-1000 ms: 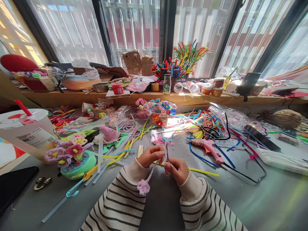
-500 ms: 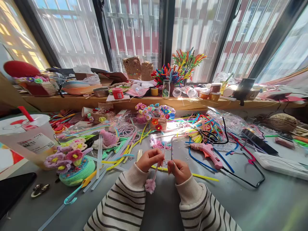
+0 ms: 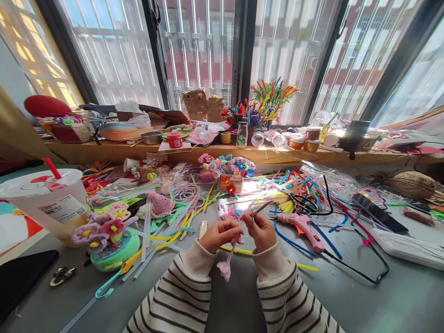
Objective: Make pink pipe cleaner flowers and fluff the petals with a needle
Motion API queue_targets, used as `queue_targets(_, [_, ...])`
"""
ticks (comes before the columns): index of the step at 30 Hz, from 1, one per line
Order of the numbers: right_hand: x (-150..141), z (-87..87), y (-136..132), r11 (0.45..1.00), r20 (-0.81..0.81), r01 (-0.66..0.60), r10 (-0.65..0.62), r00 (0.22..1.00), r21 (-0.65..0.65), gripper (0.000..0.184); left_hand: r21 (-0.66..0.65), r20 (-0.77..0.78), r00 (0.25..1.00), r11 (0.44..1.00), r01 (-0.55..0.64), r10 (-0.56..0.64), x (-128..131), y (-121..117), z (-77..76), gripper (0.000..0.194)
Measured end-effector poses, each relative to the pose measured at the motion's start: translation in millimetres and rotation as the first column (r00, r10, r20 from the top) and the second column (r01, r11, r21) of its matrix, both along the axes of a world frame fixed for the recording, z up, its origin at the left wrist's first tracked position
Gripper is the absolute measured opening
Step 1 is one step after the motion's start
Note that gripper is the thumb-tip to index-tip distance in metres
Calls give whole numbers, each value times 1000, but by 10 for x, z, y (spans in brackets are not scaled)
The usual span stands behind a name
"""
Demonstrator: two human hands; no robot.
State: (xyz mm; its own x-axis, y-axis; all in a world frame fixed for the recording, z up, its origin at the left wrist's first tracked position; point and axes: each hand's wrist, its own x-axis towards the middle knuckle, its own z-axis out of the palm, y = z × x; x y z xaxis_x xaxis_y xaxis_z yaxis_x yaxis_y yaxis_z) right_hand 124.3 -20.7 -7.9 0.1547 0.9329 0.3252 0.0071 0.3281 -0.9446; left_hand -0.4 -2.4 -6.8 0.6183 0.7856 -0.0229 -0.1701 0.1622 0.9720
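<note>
A fuzzy pink flower [image 3: 224,270] is held by its stem [image 3: 230,253] in the left hand [image 3: 220,237], the thumb and forefinger pinched on the stem's upper part. The blossom is suspended just below those fingers, above the table [image 3: 232,307], with the stem's long axis slanted down and slightly leftward. The left hand is the nearer one; by the right hand [image 3: 262,232] a slim metal tool [image 3: 262,208], apparently small scissors, is gripped between closed fingers, its tip pointed up and rightward, away from the stem. The two hands are set close together; whether their fingertips touch cannot be told.

The flower is made of soft, plush-looking strands, its petals bunched and ruffled. Beyond the right hand, a smooth pink glue gun [image 3: 302,226] is laid beside bent blue fuzzy strips [image 3: 293,240]. To the left, purple and pink flowers [image 3: 100,229] are mounted on a rounded, ribbed green base [image 3: 118,256].
</note>
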Motion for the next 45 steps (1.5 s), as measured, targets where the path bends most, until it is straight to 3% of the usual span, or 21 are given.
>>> queue_targets(3, [39,-88,24,998,-24,44,-46,999,-45,38,-42,-8,999,998,37,-37,-3,-6,1,23])
queue_targets(7, [20,-220,-5,994,111,80,-72,991,-71,53,-84,151,981,991,-105,117,-27,6,27,26])
queue_targets(10, [-22,-250,-65,996,306,-74,85,948,-47,58,-109,232,958,983,-148,170,-41,4,61,27])
queue_targets(13, [-54,-218,-124,969,395,-247,236,888,-25,62,-117,218,961,982,-145,168,-46,-4,79,26])
queue_targets(20, [-64,-136,-177,938,517,-344,272,812,45,65,-112,164,982,991,-79,96,-56,-4,66,25])
queue_targets(29, [-50,-139,-184,939,550,-340,260,794,46,65,-66,175,983,997,-48,59,-47,-18,65,23])
queue_targets(41, [-78,-164,-165,977,551,-189,102,829,103,57,-51,185,975,992,-116,124,-16,-36,104,24])
queue_targets(45, [-75,-149,-180,966,522,-240,154,839,101,56,-54,187,976,993,-106,114,-20,-41,108,24])
